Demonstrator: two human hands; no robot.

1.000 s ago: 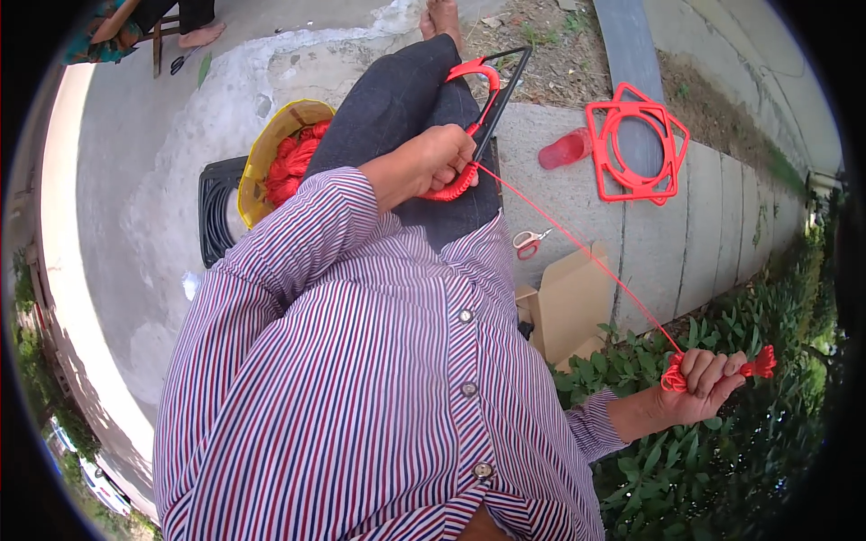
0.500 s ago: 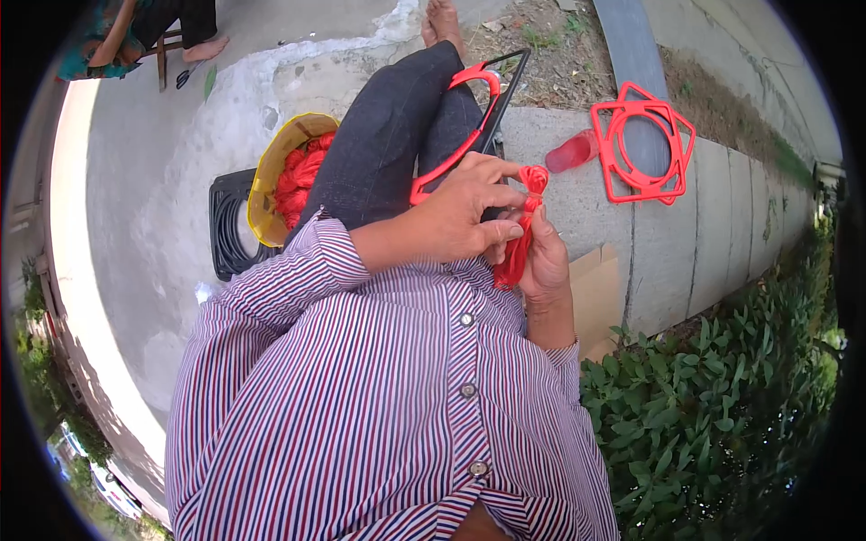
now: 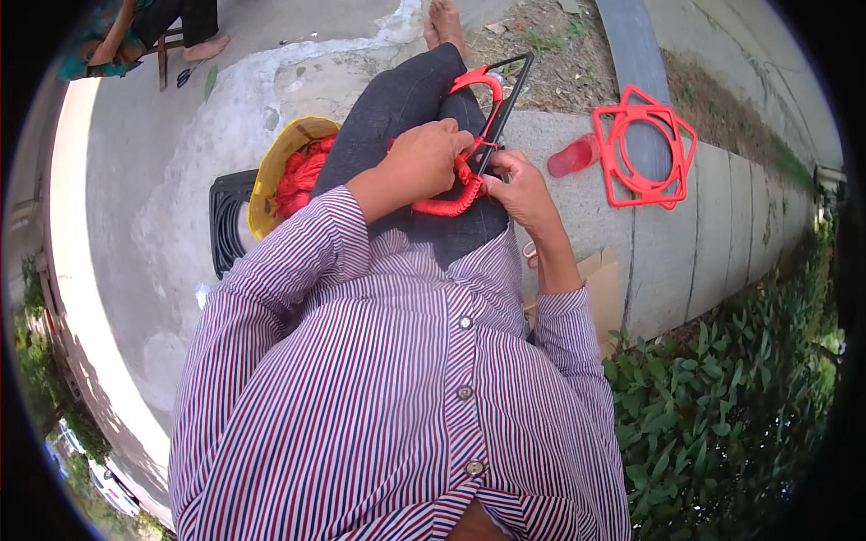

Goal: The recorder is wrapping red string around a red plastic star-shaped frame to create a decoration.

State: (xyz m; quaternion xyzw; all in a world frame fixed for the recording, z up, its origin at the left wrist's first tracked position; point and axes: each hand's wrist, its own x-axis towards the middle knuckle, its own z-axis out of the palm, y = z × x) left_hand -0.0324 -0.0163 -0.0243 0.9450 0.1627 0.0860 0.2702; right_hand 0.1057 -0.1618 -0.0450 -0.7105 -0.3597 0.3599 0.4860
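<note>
A black frame (image 3: 516,86) leans over my thighs, its curved inner part wrapped in red cord (image 3: 456,206). My left hand (image 3: 417,158) is closed at the inner side of the frame, fingers bent round red cord; its fingertips are partly hidden. Across the frame's near bar, my right hand (image 3: 530,197) pinches the same cord between thumb and fingers. A short red strand crosses the black bar just above that hand. The rest of the cord bundle is mostly covered by my hands.
Left of my leg stands a yellow container (image 3: 268,167) of red cord, beside stacked black frames (image 3: 227,230). To the right lie red frames (image 3: 622,191), a red translucent container (image 3: 574,157), scissors (image 3: 530,256) and cardboard (image 3: 603,281). A hedge (image 3: 713,406) grows at lower right. Another person (image 3: 113,50) sits far left.
Both hands have moved forward from near my lap to the frame, carrying the red cord. The bundle, earlier held up between my fingers, is now at the wrapped ring. Scissors have come into view.
</note>
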